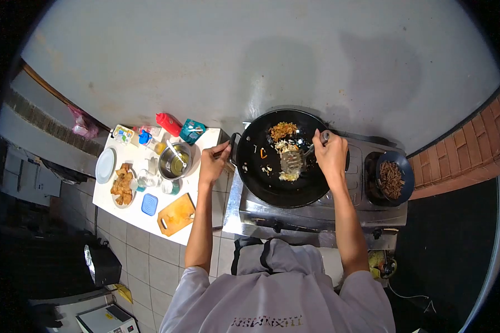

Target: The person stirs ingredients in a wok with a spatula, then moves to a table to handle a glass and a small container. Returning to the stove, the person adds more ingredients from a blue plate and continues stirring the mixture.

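By the gray wall (178, 72), the right hand (331, 156) was curled tight around the spatula (292, 164), and the left hand (213, 165) pinched the side handle (234, 150) of the big black pan (278, 195), which sat on the stove (311, 214). To stir well, it looked best to hold the pan still and slide the spatula low under the pale bits (286, 146), so none would stick. The spatula hid the food beneath it, the pan hid any flame, and the left fingertips were hard to make out.
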A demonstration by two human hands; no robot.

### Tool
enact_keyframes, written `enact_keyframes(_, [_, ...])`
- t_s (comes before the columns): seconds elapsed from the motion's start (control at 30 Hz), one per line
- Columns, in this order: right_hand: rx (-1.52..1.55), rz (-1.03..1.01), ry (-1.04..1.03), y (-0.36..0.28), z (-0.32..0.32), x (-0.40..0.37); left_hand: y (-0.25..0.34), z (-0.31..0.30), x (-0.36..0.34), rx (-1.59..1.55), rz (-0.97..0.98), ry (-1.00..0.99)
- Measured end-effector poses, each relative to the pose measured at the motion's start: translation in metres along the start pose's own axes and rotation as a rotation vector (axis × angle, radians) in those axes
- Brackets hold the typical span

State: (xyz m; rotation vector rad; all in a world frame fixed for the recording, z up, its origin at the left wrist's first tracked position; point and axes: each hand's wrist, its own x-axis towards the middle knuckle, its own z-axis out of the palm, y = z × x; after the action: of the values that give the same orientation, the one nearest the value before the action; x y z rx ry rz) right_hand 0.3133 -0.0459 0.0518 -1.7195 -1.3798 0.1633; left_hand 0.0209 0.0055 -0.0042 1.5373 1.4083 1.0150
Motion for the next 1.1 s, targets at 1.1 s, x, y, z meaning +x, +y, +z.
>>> enact_keyframes(1.1, [0.038,-0.163,-0.135,-0.006,-0.013,0.022,0.001,0.001,-0.002,0.062,0.042,0.026])
